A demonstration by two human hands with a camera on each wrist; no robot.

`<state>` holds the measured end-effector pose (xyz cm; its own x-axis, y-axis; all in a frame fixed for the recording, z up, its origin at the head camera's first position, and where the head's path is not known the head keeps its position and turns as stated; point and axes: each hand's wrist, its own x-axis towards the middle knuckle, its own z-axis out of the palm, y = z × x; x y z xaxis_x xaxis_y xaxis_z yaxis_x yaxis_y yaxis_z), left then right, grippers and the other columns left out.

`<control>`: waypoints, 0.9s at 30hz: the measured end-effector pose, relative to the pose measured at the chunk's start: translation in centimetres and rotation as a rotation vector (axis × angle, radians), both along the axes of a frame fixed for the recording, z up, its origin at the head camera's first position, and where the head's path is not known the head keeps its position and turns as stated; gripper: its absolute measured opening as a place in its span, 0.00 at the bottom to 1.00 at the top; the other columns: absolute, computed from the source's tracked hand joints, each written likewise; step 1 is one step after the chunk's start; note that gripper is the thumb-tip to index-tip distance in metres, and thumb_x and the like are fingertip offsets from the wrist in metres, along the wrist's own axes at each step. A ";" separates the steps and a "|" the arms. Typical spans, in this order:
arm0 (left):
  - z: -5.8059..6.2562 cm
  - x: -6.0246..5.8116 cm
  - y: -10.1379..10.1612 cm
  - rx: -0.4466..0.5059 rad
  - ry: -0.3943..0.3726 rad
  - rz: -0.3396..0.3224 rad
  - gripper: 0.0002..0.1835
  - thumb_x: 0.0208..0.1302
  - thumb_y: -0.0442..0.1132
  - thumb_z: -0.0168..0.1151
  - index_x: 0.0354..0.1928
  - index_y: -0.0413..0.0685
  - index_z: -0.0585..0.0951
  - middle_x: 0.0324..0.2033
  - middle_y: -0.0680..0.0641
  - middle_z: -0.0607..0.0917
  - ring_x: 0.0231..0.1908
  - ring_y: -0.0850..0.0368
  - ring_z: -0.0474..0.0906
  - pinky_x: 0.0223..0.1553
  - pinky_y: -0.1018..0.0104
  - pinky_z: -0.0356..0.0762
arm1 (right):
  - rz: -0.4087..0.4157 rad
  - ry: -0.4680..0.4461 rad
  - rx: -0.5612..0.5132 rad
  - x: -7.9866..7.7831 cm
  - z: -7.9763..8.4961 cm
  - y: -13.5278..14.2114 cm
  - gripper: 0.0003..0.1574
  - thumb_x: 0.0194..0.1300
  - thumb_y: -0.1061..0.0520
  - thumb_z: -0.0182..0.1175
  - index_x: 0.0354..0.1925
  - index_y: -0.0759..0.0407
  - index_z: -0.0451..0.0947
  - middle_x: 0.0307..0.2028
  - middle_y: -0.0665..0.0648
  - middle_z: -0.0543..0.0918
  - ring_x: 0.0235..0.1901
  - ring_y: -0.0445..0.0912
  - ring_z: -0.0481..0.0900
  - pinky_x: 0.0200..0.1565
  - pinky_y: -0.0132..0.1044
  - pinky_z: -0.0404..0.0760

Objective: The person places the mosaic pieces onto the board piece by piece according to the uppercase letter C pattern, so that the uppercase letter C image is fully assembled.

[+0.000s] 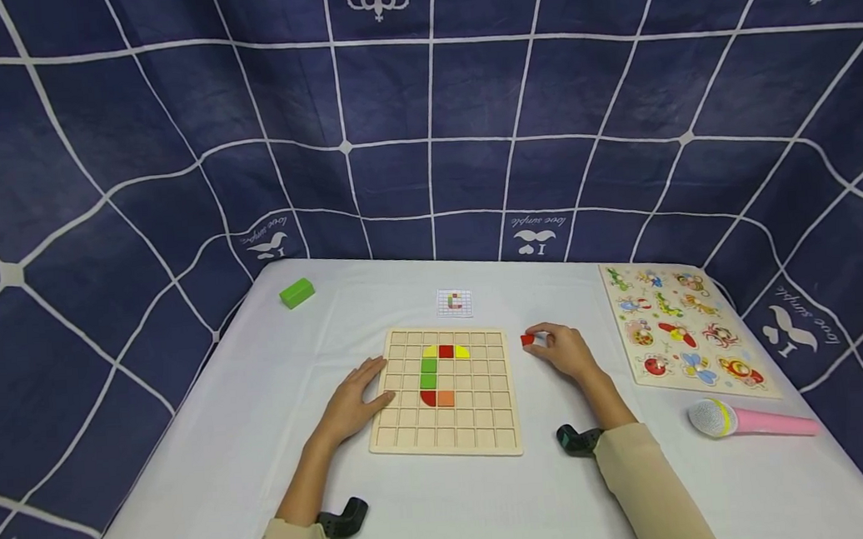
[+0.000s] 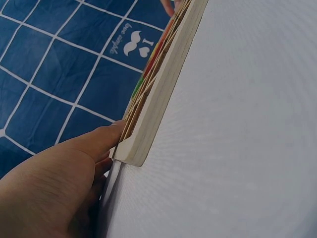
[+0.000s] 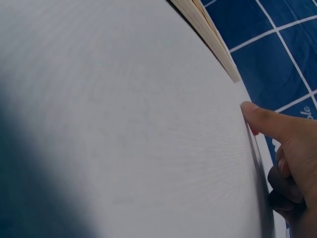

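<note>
A wooden grid board (image 1: 480,421) lies on the white table, with red, yellow, green and orange pieces (image 1: 428,372) set in some of its squares. My left hand (image 1: 351,402) rests along the board's left side, its fingers extended. In the left wrist view the left thumb (image 2: 106,136) touches the board's edge near a corner. To the right of the board, my right hand (image 1: 567,350) pinches a small red block (image 1: 527,340) between thumb and fingertips. In the right wrist view the hand mostly hides this block.
A small pattern card (image 1: 454,303) lies behind the board. The green block (image 1: 297,293) is at the far left. On the right are an insect puzzle board (image 1: 687,331) and a pink toy microphone (image 1: 758,420). Dark blue grid cloth (image 1: 395,180) surrounds the table.
</note>
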<state>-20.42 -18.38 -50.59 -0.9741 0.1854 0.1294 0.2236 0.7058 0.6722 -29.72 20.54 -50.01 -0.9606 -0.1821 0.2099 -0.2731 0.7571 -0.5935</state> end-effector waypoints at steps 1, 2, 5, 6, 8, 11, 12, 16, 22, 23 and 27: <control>0.0 0.0 0.0 0.002 0.001 0.000 0.34 0.59 0.49 0.62 0.65 0.43 0.66 0.65 0.43 0.64 0.67 0.45 0.52 0.64 0.45 0.50 | 0.002 0.002 -0.001 0.0 0.0 0.0 0.20 0.51 0.51 0.70 0.43 0.58 0.82 0.11 0.48 0.63 0.13 0.41 0.58 0.17 0.34 0.57; 0.0 0.0 0.0 0.001 0.001 0.000 0.34 0.59 0.49 0.62 0.65 0.43 0.66 0.65 0.43 0.64 0.67 0.44 0.52 0.64 0.45 0.50 | 0.002 0.004 -0.002 -0.1 -0.1 0.0 0.20 0.52 0.51 0.70 0.42 0.58 0.82 0.11 0.48 0.63 0.13 0.41 0.58 0.17 0.34 0.57; 0.1 0.0 0.0 0.003 0.001 -0.001 0.34 0.59 0.49 0.62 0.65 0.43 0.66 0.65 0.43 0.64 0.67 0.44 0.52 0.64 0.45 0.50 | 0.004 0.014 -0.009 0.0 -0.2 0.1 0.19 0.52 0.50 0.70 0.41 0.58 0.82 0.11 0.48 0.63 0.13 0.42 0.58 0.17 0.34 0.58; 0.1 0.0 0.0 0.002 0.001 -0.002 0.34 0.59 0.49 0.62 0.65 0.42 0.66 0.65 0.43 0.64 0.67 0.44 0.52 0.64 0.45 0.50 | 0.002 0.017 -0.011 0.0 -0.3 0.1 0.19 0.52 0.50 0.69 0.41 0.57 0.83 0.11 0.48 0.63 0.13 0.42 0.59 0.17 0.34 0.58; 0.1 0.1 0.0 -0.001 0.002 -0.004 0.34 0.59 0.49 0.62 0.65 0.42 0.66 0.65 0.43 0.64 0.67 0.44 0.52 0.64 0.45 0.50 | 0.001 0.028 -0.013 0.0 -0.4 0.1 0.18 0.52 0.49 0.69 0.40 0.57 0.83 0.11 0.48 0.64 0.13 0.42 0.59 0.17 0.34 0.58; 0.1 0.0 0.0 -0.003 0.004 -0.002 0.34 0.59 0.49 0.62 0.65 0.43 0.66 0.65 0.43 0.64 0.67 0.44 0.52 0.64 0.45 0.50 | 0.000 0.044 -0.012 0.2 -0.5 0.1 0.19 0.52 0.47 0.69 0.39 0.57 0.83 0.11 0.48 0.64 0.13 0.42 0.60 0.17 0.34 0.58; 0.0 0.0 0.0 -0.004 0.004 -0.002 0.34 0.59 0.49 0.62 0.65 0.43 0.66 0.65 0.43 0.64 0.67 0.44 0.52 0.64 0.45 0.50 | 0.001 0.050 -0.013 0.3 -0.5 0.1 0.19 0.52 0.47 0.69 0.39 0.56 0.83 0.11 0.48 0.64 0.13 0.42 0.60 0.17 0.34 0.58; -0.1 0.1 0.0 -0.009 0.004 -0.002 0.34 0.59 0.49 0.62 0.65 0.43 0.66 0.65 0.43 0.64 0.67 0.44 0.52 0.64 0.45 0.50 | 0.008 0.073 -0.024 0.8 -0.5 -0.1 0.19 0.52 0.47 0.69 0.39 0.55 0.83 0.11 0.48 0.64 0.12 0.41 0.59 0.16 0.34 0.57; 0.0 0.2 0.0 -0.007 0.005 -0.006 0.34 0.59 0.49 0.62 0.65 0.42 0.66 0.65 0.43 0.64 0.67 0.44 0.52 0.64 0.45 0.51 | 0.047 0.144 -0.033 1.9 0.4 -1.3 0.19 0.51 0.46 0.70 0.39 0.53 0.83 0.10 0.46 0.62 0.12 0.40 0.55 0.14 0.33 0.55; 0.0 0.2 0.0 -0.005 0.007 -0.004 0.34 0.59 0.49 0.62 0.65 0.42 0.66 0.65 0.43 0.64 0.67 0.44 0.52 0.64 0.45 0.50 | 0.058 0.157 -0.030 2.1 0.6 -1.6 0.18 0.51 0.46 0.69 0.39 0.52 0.83 0.10 0.46 0.61 0.12 0.39 0.55 0.14 0.32 0.55; 0.1 0.1 0.0 -0.001 0.009 0.001 0.34 0.59 0.49 0.62 0.65 0.42 0.66 0.65 0.43 0.65 0.67 0.45 0.52 0.64 0.45 0.50 | 0.103 0.198 -0.016 3.0 1.7 -3.1 0.18 0.50 0.46 0.70 0.39 0.52 0.83 0.10 0.44 0.59 0.12 0.38 0.53 0.15 0.31 0.53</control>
